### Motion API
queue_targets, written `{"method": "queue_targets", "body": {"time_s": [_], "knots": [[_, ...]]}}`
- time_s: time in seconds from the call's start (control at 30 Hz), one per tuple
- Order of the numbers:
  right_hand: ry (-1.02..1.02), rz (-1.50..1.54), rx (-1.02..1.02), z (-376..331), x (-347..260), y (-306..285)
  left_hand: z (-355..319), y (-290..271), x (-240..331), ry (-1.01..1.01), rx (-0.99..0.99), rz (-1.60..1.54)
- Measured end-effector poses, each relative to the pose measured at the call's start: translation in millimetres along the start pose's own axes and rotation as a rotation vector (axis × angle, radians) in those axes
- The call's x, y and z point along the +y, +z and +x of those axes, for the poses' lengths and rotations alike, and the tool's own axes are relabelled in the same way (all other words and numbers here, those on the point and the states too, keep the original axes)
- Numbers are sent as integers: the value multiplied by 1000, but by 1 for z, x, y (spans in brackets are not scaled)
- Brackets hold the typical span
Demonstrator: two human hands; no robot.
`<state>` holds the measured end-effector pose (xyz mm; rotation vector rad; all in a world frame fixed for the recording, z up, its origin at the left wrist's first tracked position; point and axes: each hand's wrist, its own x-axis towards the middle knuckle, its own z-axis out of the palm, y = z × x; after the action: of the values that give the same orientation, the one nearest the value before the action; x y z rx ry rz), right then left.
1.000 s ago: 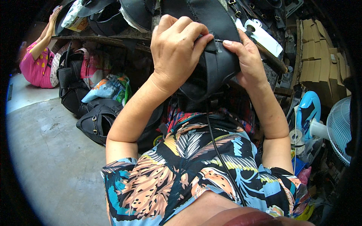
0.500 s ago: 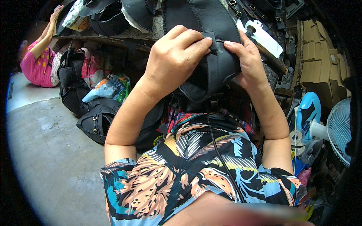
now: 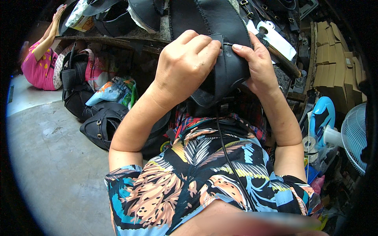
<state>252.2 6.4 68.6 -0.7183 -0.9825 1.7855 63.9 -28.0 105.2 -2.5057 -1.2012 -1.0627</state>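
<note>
A black leather bag piece (image 3: 232,69) with stitched seams is held up in front of my chest, over the edge of the workbench. My left hand (image 3: 185,65) is closed, its thumb and fingers pinched at a small flat tab by a slit in the leather. The fingertips partly hide what they grip. My right hand (image 3: 260,65) clasps the right edge of the same piece, thumb on top beside the slit and the other fingers behind it.
Black leather parts (image 3: 143,13) lie on the bench. On the floor at left are finished-looking black bags (image 3: 100,126) and a colourful plastic bag (image 3: 112,92). Another person in pink (image 3: 39,70) sits at far left. Cardboard (image 3: 332,59) and a fan (image 3: 354,137) stand at right.
My left hand has shifted slightly downward, with its fingers curled closer together at the tab. The leather piece has tilted a little; my right hand keeps its hold.
</note>
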Motion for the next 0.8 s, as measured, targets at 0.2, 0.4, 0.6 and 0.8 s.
{"method": "queue_targets", "body": {"time_s": [0.2, 0.4, 0.6, 0.8], "knots": [[-11, 0, 18, -2, -1, 1, -1, 4, 0, 131, 4, 55], [-11, 26, -13, -1, 0, 0, 2, 12, -4, 141, 78, 64], [19, 17, 10, -3, -1, -3, -1, 3, -4, 11, -52, -143], [62, -10, -12, -5, -8, -5, -4, -6, 2, -13, -148, -116]]}}
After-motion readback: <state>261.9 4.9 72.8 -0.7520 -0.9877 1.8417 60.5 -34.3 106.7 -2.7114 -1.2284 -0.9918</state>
